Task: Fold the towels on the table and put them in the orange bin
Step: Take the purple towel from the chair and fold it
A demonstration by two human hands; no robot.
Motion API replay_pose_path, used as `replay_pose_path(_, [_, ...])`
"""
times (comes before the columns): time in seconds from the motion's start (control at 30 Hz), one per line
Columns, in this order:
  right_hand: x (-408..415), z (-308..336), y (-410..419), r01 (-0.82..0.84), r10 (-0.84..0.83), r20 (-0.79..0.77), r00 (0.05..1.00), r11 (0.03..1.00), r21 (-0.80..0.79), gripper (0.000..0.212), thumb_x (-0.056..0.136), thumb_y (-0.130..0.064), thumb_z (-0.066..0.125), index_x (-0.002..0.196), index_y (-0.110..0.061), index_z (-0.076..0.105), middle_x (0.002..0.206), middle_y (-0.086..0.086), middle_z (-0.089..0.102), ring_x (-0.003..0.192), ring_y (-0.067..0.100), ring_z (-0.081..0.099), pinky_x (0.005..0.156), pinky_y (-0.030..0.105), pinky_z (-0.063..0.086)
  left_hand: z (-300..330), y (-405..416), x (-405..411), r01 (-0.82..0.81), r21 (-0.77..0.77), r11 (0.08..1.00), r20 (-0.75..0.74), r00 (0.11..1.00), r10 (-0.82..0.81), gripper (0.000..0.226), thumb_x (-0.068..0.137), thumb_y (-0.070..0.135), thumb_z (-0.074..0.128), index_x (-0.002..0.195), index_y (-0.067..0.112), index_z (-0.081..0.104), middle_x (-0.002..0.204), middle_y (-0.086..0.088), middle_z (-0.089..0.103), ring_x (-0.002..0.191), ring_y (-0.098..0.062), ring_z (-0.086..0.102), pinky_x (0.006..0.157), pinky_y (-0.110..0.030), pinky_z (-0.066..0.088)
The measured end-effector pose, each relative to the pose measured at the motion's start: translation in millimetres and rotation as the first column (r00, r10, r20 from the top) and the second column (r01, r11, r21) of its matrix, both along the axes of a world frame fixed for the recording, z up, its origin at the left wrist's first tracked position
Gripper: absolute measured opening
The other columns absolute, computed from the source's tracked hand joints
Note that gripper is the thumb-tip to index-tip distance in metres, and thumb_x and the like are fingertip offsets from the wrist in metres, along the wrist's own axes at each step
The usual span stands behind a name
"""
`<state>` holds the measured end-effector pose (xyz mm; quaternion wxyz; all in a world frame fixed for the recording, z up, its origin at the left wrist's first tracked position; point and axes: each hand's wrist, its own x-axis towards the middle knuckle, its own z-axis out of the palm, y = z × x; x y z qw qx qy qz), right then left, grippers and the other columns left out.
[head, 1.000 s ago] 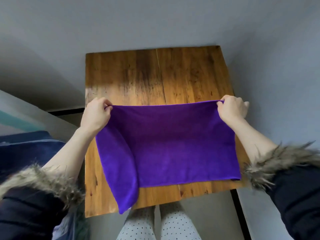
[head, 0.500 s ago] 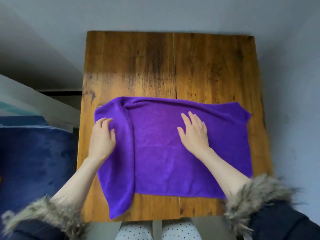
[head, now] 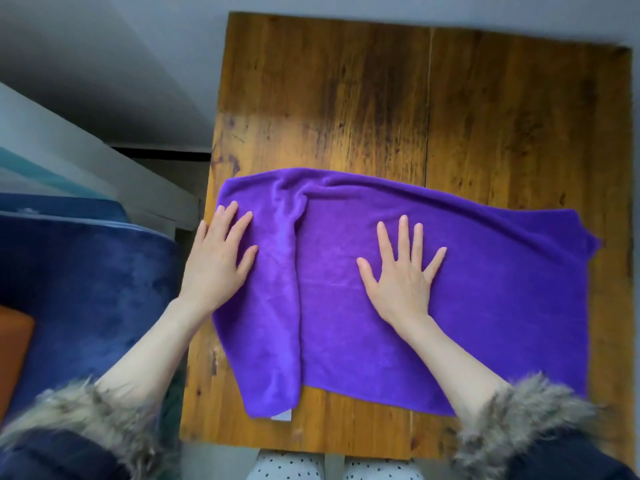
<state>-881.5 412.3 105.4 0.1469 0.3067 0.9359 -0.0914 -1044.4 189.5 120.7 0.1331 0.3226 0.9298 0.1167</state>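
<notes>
From my head camera, looking down: the soft purple microfibre towel [head: 433, 306] lies spread across the near half of the worn brown wooden bench [head: 346, 98], already doubled, with its left part bunched into a long ridge that runs from the far edge to the near one. My left hand [head: 216, 265] rests flat on the towel's left edge, fingers straight and slightly apart, holding nothing. My right hand [head: 403, 275] lies palm down near the middle, fingers splayed wide, pressing and not gripping, so neither grip is clamped on the cloth.

I judge this to be the smoothing step before the next fold. To do it well I should stroke outward from the centre, flatten that ridge, and square the uneven right corner so the edges meet cleanly.

The bench top is dark-streaked planks with a seam down the middle, bare beyond the towel. To my left sits a deep blue plush seat [head: 86, 289], and at the far left edge an orange corner, probably the orange bin [head: 14, 344]. Grey wall surrounds the bench.
</notes>
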Motion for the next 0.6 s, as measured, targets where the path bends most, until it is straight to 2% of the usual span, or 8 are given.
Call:
replay_pose_path(0.07, [-10.7, 3.4, -4.8, 0.042, -0.042, -0.069, 0.997, 0.999, -0.005, 0.065, 0.092, -0.051, 0.036, 0.148, -0.025, 0.018, 0.158, 0.006, 0.006, 0.145, 0.029, 0.001, 0.11, 0.065, 0.001, 2.3, 2.2, -12.7, -0.051, 0.108, 0.993, -0.07, 0.996, 0.058, 0.037, 0.09, 0.018, 0.052, 0.124, 0.003, 0.052, 0.125, -0.019, 0.051, 0.115, -0.038, 0.051, 0.095, -0.048, 0.039])
replay_pose_path(0.17, [-40.6, 6.9, -14.8, -0.01, 0.009, -0.177, 0.984, 1.0, -0.005, 0.062, 0.091, -0.048, 0.036, 0.147, -0.023, 0.025, 0.156, 0.006, 0.016, 0.144, 0.028, 0.011, 0.109, 0.063, 0.003, 4.6, 14.6, -37.6, -0.193, 0.131, 0.972, -0.096, 0.974, 0.207, 0.044, 0.087, 0.02, 0.058, 0.128, 0.006, 0.047, 0.112, -0.021, 0.049, 0.1, -0.037, 0.049, 0.082, -0.047, 0.039])
replay_pose_path(0.23, [-61.3, 3.5, -21.4, -0.061, 0.058, -0.17, 0.984, 0.998, -0.008, 0.062, 0.092, -0.05, 0.033, 0.148, -0.026, 0.021, 0.157, 0.004, 0.014, 0.145, 0.027, 0.009, 0.109, 0.063, 0.0, 3.4, 25.3, -55.3, -0.187, 0.091, 0.978, -0.07, 0.979, 0.194, 0.046, 0.084, 0.024, 0.064, 0.126, 0.009, 0.051, 0.111, -0.021, 0.046, 0.1, -0.038, 0.045, 0.083, -0.045, 0.037])
replay_pose_path(0.3, [-69.5, -4.9, -25.1, -0.078, 0.079, -0.123, 0.989, 0.997, 0.016, 0.063, 0.092, -0.053, 0.029, 0.148, -0.028, 0.015, 0.158, 0.002, 0.008, 0.145, 0.026, 0.003, 0.11, 0.063, -0.001, 1.4, 32.5, -67.2, -0.125, 0.072, 0.989, -0.069, 0.989, 0.13, 0.033, 0.081, 0.028, 0.067, 0.108, 0.009, 0.063, 0.109, -0.019, 0.046, 0.1, -0.038, 0.042, 0.082, -0.042, 0.034])
replay_pose_path(0.37, [-66.6, -12.8, -25.3, -0.095, 0.103, -0.098, 0.99, 0.992, 0.08, 0.063, 0.092, -0.053, 0.024, 0.148, -0.027, 0.013, 0.158, 0.003, 0.01, 0.145, 0.027, 0.005, 0.11, 0.064, 0.002, 0.0, 33.0, -76.6, -0.081, 0.069, 0.994, -0.055, 0.995, 0.085, 0.026, 0.079, 0.032, 0.069, 0.09, 0.009, 0.065, 0.108, -0.015, 0.048, 0.101, -0.036, 0.04, 0.081, -0.039, 0.029])
replay_pose_path(0.5, [-64.9, -16.5, -24.9, -0.079, 0.093, -0.123, 0.988, 0.99, 0.114, 0.061, 0.09, -0.052, 0.028, 0.144, -0.024, 0.031, 0.144, 0.009, 0.042, 0.134, 0.035, 0.034, 0.108, 0.066, 0.013, 6.4, 15.0, -103.7, -0.128, -0.029, 0.991, -0.046, 0.991, 0.126, 0.034, 0.077, 0.045, 0.067, 0.076, 0.012, 0.062, 0.107, -0.008, 0.052, 0.108, -0.032, 0.038, 0.086, -0.042, 0.028])
replay_pose_path(0.6, [-66.0, -14.8, -26.9, -0.072, 0.084, -0.117, 0.99, 0.992, 0.105, 0.061, 0.089, -0.052, 0.029, 0.144, -0.025, 0.032, 0.14, 0.009, 0.048, 0.128, 0.036, 0.042, 0.107, 0.066, 0.016, 19.6, 17.6, -124.8, -0.15, -0.022, 0.988, -0.083, 0.986, 0.148, 0.037, 0.076, 0.048, 0.068, 0.072, 0.012, 0.06, 0.102, -0.009, 0.054, 0.108, -0.032, 0.041, 0.086, -0.042, 0.028])
